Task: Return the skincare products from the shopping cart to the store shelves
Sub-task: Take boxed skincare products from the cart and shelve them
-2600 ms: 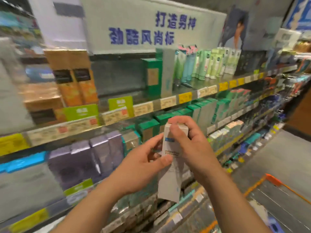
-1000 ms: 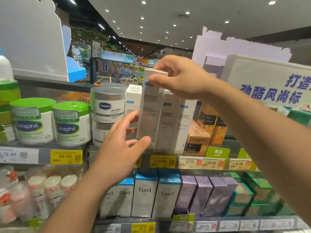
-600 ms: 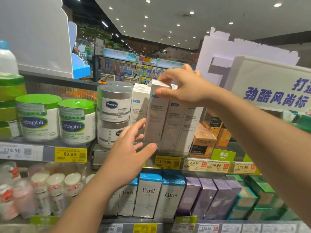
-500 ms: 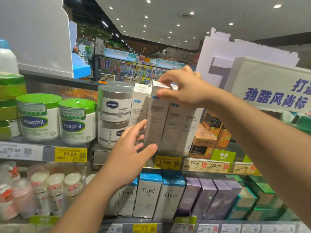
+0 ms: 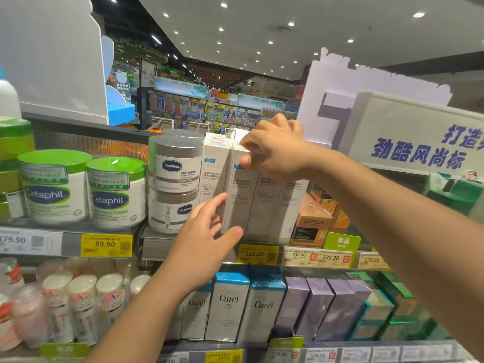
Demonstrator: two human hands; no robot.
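White box [image 5: 239,195] upright, right hand [image 5: 275,149] gripping top

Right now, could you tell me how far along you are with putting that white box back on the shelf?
Nearly done. The white box stands upright in the row of matching boxes, beside the Vaseline jars. The right hand pinches its top, and the left hand steadies its base. Left: let go. The cart is out of view.

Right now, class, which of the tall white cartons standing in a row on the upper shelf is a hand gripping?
The second tall white carton from the left: the right hand pinches its top, unlike its untouched neighbours.
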